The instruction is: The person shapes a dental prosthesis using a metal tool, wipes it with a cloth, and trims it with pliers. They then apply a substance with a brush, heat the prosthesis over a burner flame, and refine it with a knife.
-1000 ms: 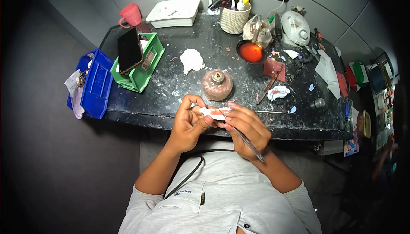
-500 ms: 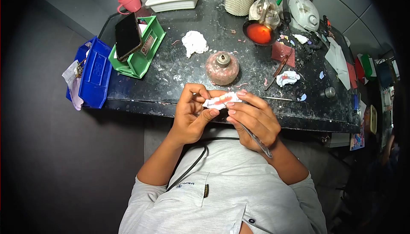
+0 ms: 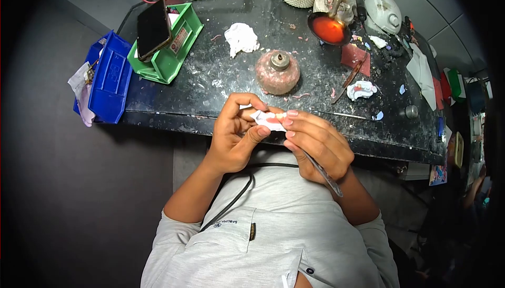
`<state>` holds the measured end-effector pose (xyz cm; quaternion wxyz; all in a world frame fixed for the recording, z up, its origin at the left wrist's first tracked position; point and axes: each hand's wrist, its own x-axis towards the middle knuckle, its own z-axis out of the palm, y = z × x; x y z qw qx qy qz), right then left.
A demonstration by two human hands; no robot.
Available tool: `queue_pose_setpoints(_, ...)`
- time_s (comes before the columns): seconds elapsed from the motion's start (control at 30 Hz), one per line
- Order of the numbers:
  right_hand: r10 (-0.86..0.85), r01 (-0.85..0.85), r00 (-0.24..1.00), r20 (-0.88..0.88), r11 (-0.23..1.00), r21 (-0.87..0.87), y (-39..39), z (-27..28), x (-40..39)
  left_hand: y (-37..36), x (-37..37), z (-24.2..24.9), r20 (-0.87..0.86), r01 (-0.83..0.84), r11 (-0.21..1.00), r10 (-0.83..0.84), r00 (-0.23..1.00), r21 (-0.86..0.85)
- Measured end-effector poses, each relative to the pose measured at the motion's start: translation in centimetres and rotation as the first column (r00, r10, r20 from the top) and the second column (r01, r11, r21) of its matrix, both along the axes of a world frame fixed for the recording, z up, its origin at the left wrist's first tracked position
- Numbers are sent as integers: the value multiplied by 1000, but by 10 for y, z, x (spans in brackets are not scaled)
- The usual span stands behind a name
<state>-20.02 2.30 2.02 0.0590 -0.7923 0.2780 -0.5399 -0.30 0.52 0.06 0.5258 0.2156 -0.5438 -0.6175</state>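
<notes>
My left hand (image 3: 234, 135) pinches a small white dental cast (image 3: 269, 122) with pink wax and teeth on it, above the front edge of the desk. Closed round a thin metal tool (image 3: 327, 176), my right hand (image 3: 321, 143) meets the right side of the cast; the tool's handle points down toward my shirt, and its tip is hidden by the fingers. Beyond the hands stands a round, pinkish glass burner (image 3: 278, 75) with a metal cap. Another thin metal tool (image 3: 347, 115) lies on the desk to its right.
A pan of red wax (image 3: 329, 29), a second cast (image 3: 361, 91), a knife (image 3: 350, 80) and a pink sheet (image 3: 355, 56) are at the right. Crumpled white paper (image 3: 241, 39) lies behind. Green (image 3: 176, 51) and blue (image 3: 110, 85) bins are left, with a phone (image 3: 153, 29).
The head view has shifted, so desk objects appear slightly higher. My right fingers now cover more of the cast's right side. Both hands keep their holds.
</notes>
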Motion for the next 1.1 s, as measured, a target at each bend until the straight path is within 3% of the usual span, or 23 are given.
queue_pose_setpoints(0.4,7,-7,1000,-9,1000,-1,-2,-3,0,-3,2,-6,29,6,998,-4,1000,-69)
queue_pose_setpoints(1.1,-4,4,1000,2,1000,24,0,-5,0,0,0,-2,19,-35,999,35,999,28)
